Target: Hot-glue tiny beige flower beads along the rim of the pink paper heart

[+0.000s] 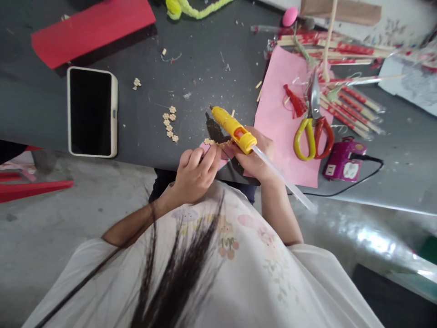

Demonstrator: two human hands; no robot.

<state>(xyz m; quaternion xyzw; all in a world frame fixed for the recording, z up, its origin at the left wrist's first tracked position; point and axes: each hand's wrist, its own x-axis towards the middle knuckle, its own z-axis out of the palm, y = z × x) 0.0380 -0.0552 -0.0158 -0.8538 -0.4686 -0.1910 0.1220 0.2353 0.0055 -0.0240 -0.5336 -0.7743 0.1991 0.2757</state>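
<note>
Fairly even, muted light is falling over the grey tabletop (194, 50), while bright glare is bouncing off the floor (378, 239) at four o'clock. The glue gun (234, 127) is casting a dark shadow toward its own eight o'clock, and the red paper (94, 32) at ten o'clock is shading the surface along its lower edge. Loose hair (174, 278) near seven o'clock is blurring, fine detail is softening toward two o'clock, and wide-angle distortion is stretching the lower corners.
</note>
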